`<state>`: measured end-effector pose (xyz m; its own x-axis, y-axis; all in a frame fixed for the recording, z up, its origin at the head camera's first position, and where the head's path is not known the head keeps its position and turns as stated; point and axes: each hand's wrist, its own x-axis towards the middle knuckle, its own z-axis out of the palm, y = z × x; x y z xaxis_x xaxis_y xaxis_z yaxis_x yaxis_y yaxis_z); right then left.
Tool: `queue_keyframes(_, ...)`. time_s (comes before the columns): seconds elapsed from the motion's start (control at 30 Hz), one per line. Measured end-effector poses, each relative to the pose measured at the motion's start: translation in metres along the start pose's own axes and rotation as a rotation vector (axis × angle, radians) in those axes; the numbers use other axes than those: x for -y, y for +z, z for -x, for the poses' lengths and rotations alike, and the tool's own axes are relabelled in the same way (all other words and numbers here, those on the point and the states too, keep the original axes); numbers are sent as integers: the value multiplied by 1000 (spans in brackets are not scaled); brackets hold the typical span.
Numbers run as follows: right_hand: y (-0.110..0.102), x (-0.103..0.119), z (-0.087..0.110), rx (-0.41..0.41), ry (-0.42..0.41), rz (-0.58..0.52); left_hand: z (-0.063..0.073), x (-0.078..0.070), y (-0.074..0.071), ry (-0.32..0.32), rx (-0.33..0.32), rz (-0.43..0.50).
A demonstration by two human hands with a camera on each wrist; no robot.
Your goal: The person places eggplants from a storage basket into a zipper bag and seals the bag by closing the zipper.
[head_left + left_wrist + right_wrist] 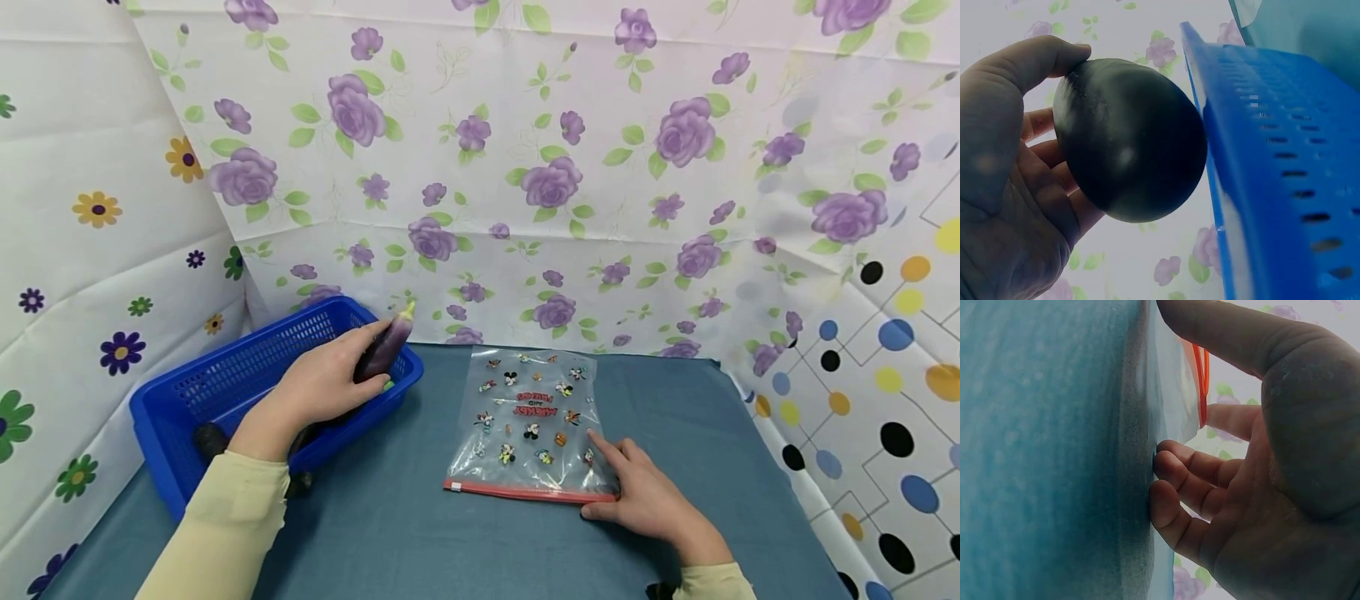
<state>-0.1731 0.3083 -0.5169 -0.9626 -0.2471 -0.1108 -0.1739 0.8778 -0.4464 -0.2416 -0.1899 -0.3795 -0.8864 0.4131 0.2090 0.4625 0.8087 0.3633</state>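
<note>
An eggplant [385,348], dark purple with a pale green stem end, is held in my left hand [321,382] above the blue basket [168,394]. In the left wrist view the eggplant's rounded dark end [1132,140] faces the camera, with thumb and fingers around it, close beside the basket's wall [1260,169]. A clear zip bag [491,458] with cartoon prints and a red zip strip lies flat on the table. My right hand [648,496] rests at the bag's near right corner, its fingertips [1165,500] touching the table surface and the bag's edge.
Inside the basket at its near left is a dark rounded object [212,439], partly hidden by my left arm. Another small dark thing [300,483] shows below the left wrist. A blue-green cloth [420,542] covers the table, and a flowered curtain [480,167] stands behind it.
</note>
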Motion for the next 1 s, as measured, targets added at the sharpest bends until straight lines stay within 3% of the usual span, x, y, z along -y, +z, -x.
queue_keyframes(0.57, 1, -3, 0, 0, -3, 15, 3, -12, 16, 87, -39, 3)
queue_keyframes(1.0, 2, -2, 1, -11, -18, -17, 1, -29, 32, 121, -57, 19)
